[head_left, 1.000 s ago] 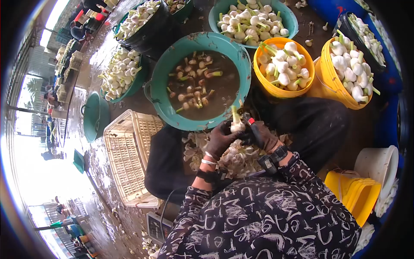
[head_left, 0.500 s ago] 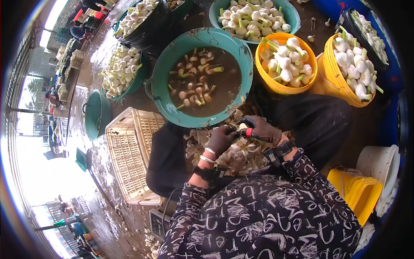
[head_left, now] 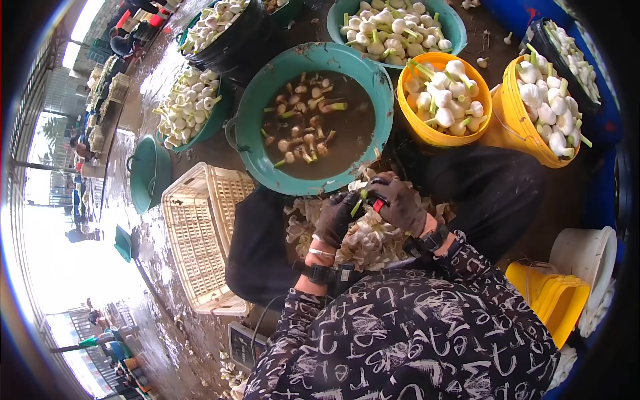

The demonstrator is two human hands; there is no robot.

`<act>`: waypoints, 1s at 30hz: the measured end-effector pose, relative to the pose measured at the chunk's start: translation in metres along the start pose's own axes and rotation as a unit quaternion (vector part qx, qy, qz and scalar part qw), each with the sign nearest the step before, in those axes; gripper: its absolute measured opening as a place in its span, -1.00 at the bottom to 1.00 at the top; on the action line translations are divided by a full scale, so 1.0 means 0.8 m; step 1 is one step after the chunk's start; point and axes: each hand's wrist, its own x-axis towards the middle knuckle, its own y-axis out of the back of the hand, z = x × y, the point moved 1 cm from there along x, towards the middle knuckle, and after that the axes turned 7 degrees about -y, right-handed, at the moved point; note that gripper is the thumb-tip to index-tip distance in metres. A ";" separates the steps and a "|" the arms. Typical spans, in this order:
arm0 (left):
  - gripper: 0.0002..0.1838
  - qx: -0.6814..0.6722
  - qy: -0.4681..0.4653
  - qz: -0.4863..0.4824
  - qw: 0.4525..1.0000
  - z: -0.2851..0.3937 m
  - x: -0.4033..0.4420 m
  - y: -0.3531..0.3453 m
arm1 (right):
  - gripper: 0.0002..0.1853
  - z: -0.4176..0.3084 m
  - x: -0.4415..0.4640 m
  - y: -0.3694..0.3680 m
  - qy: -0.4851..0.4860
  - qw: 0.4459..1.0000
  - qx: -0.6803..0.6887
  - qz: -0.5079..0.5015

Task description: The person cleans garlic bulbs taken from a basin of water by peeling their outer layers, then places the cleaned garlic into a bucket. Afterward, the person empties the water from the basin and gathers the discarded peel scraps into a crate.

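Between my gloved hands is a garlic bulb with a green stem [head_left: 361, 201], its stem pointing back toward me and the bulb mostly hidden by fingers. My left hand [head_left: 335, 219] is closed around the stem side. My right hand [head_left: 401, 205] has its fingers bent over the bulb from the other side; a small red band or piece [head_left: 379, 205] shows at its fingers, its kind unclear. Loose garlic skins [head_left: 370, 243] are heaped in my lap below. Just ahead, a green tub [head_left: 243, 157] holds muddy water and several unpeeled garlic bulbs [head_left: 310, 141].
Yellow buckets [head_left: 445, 138] [head_left: 523, 143] of white garlic stand ahead right. A green basin [head_left: 460, 43] of garlic is behind them. At left lie a cream plastic crate [head_left: 193, 267] and an upright green tub [head_left: 141, 180]. Yellow containers [head_left: 543, 293] sit at right.
Both hands have turned and shifted slightly; the right has risen a little. The green stem now shows between them, where a pale piece of the bulb showed before.
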 end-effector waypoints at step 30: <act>-0.21 0.290 0.309 -0.116 0.898 -0.301 0.144 0.029 | -0.39 0.099 0.034 0.023 -0.427 0.667 0.595 0.135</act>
